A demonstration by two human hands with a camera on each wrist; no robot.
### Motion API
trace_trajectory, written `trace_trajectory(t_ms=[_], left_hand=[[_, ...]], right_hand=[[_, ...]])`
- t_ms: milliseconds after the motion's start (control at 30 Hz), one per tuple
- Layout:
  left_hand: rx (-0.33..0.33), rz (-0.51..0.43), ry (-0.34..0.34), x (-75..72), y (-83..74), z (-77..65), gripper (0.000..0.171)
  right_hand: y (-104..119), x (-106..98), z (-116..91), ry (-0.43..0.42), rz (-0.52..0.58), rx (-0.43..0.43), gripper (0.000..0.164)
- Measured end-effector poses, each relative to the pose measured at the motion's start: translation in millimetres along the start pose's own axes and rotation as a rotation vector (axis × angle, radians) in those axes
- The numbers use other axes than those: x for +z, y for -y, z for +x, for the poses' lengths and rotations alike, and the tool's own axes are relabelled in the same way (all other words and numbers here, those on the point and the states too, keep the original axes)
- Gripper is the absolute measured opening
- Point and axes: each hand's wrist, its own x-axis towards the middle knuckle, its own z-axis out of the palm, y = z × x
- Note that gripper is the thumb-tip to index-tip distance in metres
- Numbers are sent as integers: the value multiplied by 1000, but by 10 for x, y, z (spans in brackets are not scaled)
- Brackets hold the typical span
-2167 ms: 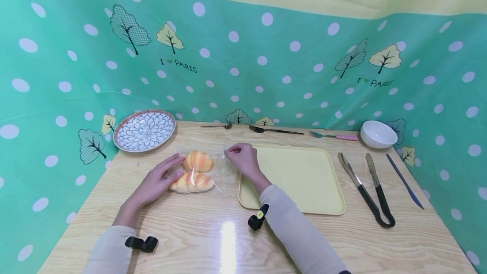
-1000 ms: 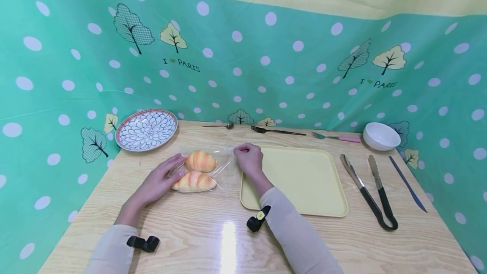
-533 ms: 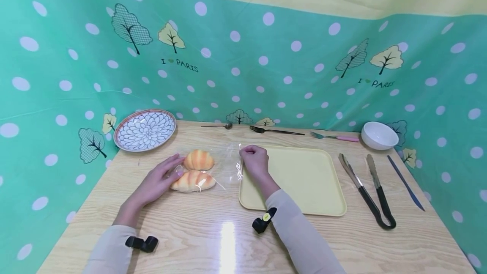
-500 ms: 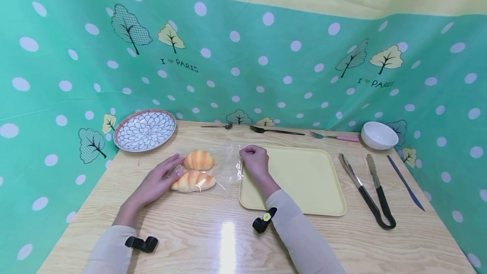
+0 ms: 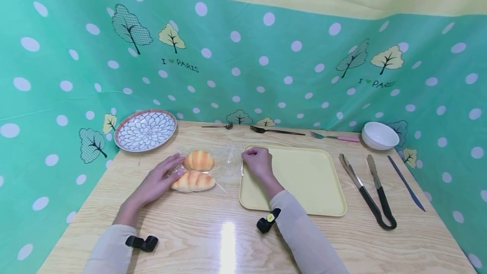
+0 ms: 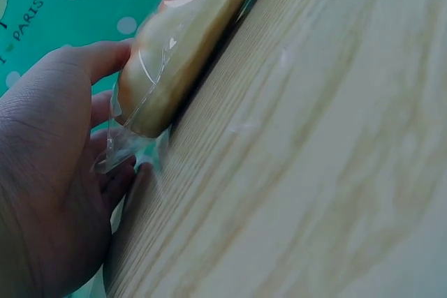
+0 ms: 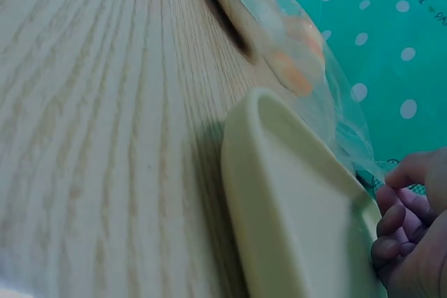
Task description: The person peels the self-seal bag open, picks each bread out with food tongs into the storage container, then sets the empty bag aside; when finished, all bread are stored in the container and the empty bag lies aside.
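Observation:
Two croissants, one upper (image 5: 199, 160) and one lower (image 5: 193, 181), lie inside a clear plastic bag (image 5: 228, 168) on the table. My left hand (image 5: 161, 181) rests against the bag's left end, its fingers nearly straight; the thumb touches the lower croissant through the plastic. In the left wrist view, the thumb of the left hand (image 6: 56, 144) meets the wrapped end of a croissant (image 6: 181, 47). Over the left edge of a pale yellow tray (image 5: 300, 181), my right hand (image 5: 260, 165) pinches the bag's right edge between thumb and forefinger, as the right wrist view also shows.
A patterned plate (image 5: 145, 131) leans at the back left. Along the back lie a spoon (image 5: 227, 126), a black fork (image 5: 262, 130) and a pink-handled fork (image 5: 342, 138). A white bowl (image 5: 380, 135), tongs (image 5: 374, 200) and a knife (image 5: 405, 183) are on the right.
My right hand has moved rightward to over the tray's edge, drawing the bag's right side along and stretching it out. The left hand and the croissants stay about where they were.

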Motion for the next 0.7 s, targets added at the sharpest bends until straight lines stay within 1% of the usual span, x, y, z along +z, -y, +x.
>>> trace_trajectory(t_ms=[333, 533, 700], left_hand=[[-21, -1, 2, 0, -52, -1, 58], [5, -2, -25, -22, -95, 6, 57], [37, 27, -52, -42, -187, 22, 55]], right_hand=[[-36, -24, 11, 10, -13, -26, 6], [-57, -25, 10, 16, 2, -23, 6], [-65, -23, 2, 18, 7, -41, 6]])
